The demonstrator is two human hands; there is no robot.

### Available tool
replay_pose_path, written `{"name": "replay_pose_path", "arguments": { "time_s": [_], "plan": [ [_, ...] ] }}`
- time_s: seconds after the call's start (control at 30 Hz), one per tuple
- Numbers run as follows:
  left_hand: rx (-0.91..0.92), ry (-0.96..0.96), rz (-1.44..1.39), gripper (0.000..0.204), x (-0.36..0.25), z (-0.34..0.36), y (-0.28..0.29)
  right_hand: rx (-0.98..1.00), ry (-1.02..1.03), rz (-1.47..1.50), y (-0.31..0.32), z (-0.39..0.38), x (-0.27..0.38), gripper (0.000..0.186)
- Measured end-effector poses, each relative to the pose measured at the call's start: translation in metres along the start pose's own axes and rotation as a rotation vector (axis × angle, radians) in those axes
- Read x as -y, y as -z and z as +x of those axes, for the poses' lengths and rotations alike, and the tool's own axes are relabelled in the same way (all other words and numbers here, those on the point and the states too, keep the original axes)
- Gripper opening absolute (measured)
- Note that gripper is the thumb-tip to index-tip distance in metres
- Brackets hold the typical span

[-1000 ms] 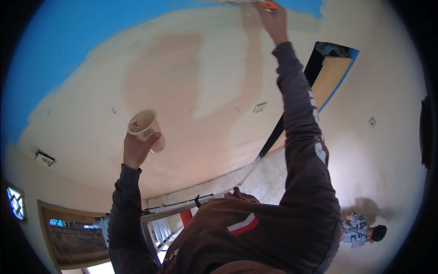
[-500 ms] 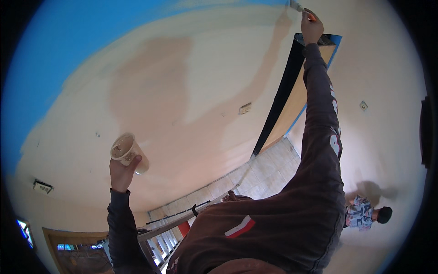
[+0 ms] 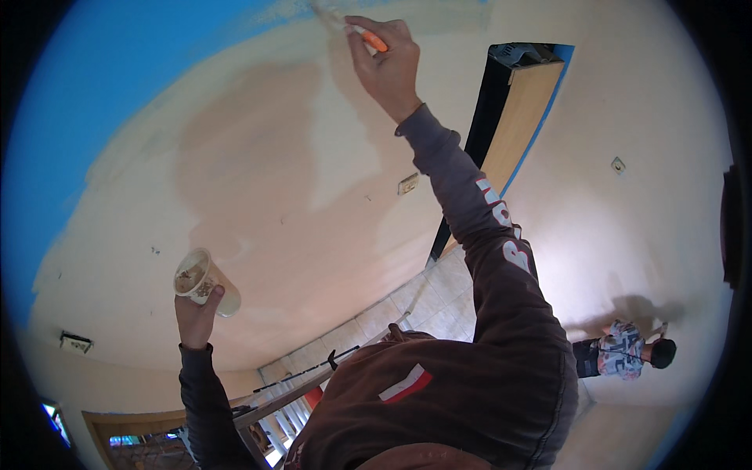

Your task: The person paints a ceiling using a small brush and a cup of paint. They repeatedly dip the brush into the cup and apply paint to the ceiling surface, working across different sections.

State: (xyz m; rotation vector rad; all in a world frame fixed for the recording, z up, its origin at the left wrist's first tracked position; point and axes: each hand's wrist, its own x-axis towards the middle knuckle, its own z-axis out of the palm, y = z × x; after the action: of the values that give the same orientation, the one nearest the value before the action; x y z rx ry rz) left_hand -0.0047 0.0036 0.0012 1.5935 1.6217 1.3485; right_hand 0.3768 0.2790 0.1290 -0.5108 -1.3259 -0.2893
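Blue paint (image 3: 86, 94) borders open wall (image 3: 333, 227); right fingers (image 3: 377, 24) grip brush (image 3: 374, 41), left fingers (image 3: 212, 298) hold cup (image 3: 208, 277).

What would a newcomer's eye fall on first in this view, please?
Bright blue paint across the upper left of the wall stands out first. Next comes the right hand, raised near the top centre with an orange-handled brush. On the left side, the left hand holds a pale cup.

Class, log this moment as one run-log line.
left hand: holds cup | right hand: holds orange-handled paintbrush | wall: part blue, part beige
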Motion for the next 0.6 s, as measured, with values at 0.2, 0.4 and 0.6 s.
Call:
{"name": "replay_pose_path", "arguments": {
  "time_s": [0.2, 0.4, 0.6],
  "plan": [
    [0.008, 0.001, -0.030, 0.053, -0.004, 0.000, -0.001, 0.175, -0.167, 0.349, -0.001, 0.022, -0.035, 0.019],
    [0.030, 0.016, -0.009, 0.051, -0.003, -0.001, 0.001, 0.297, -0.348, 0.195, 0.076, 0.064, -0.119, 0.021],
    [0.097, 0.078, 0.034, 0.060, -0.005, 0.002, 0.004, 0.098, -0.241, -0.086, 0.173, 0.096, -0.185, 0.025]
  ]
}}
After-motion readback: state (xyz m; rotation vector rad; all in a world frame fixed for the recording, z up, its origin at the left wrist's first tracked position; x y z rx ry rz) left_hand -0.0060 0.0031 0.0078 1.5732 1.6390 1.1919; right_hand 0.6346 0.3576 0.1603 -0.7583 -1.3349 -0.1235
